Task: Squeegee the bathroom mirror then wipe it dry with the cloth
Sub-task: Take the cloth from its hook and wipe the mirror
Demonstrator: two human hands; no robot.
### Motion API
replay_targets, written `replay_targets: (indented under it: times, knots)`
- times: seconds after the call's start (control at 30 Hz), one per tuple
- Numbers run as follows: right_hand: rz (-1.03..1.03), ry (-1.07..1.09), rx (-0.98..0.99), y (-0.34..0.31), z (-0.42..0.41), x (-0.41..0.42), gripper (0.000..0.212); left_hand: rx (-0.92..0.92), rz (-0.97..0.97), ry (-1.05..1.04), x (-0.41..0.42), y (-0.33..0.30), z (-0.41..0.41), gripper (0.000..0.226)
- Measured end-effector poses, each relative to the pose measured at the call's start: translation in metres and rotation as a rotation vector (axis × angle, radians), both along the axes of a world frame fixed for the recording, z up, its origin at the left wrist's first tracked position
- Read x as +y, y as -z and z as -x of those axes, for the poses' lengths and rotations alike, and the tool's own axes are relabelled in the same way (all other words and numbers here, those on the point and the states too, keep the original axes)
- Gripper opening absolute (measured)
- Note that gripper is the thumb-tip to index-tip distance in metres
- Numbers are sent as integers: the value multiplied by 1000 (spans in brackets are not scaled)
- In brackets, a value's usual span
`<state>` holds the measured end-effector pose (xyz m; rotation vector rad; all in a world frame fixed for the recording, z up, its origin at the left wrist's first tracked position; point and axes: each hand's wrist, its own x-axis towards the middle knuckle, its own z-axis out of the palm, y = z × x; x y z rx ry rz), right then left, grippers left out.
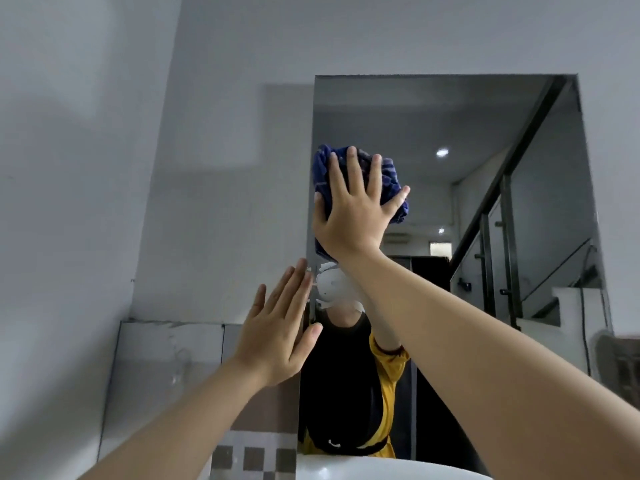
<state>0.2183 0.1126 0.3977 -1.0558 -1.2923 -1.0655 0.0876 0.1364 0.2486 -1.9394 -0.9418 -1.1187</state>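
The bathroom mirror (485, 188) hangs on a grey wall, right of centre. A bunched blue striped cloth (391, 178) is pressed against the mirror's upper left part under my right hand (356, 209), whose fingers are spread over it. My left hand (277, 334) is flat and open, fingers together, against the wall at the mirror's left edge, lower down. It holds nothing. No squeegee is in view. The mirror reflects a person in a black and yellow top.
A white sink rim (346, 469) shows at the bottom below the mirror. Grey marble tiles (166, 358) and a checkered tile strip (252, 459) cover the lower wall at left. A staircase railing appears only as a reflection.
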Motion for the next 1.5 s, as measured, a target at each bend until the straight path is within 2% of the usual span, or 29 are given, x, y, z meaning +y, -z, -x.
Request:
replay_targets:
  times: [0.13, 0.37, 0.7, 0.97, 1.2, 1.33, 1.5]
  knots:
    - [-37, 13, -161, 5, 11, 4, 55, -3, -19, -13, 7, 3, 0, 69]
    - [-39, 34, -430, 11, -25, 0, 53, -15, -65, -7, 8, 5, 2, 68]
    - [-44, 88, -455, 22, -95, -12, 54, -26, -80, -48, 8, 7, 0, 66]
    - [-32, 162, -250, 27, -196, -26, 59, -19, -111, -81, 9, 8, 0, 67]
    - [-49, 190, 119, 63, -286, -38, 61, -30, -131, -101, 8, 9, -2, 67]
    - [-23, 170, 337, 83, -286, -40, 59, -33, -133, -102, 8, 9, -2, 68]
    - [-8, 107, 635, 102, -240, -30, 61, -22, -131, -109, 7, 7, -2, 68]
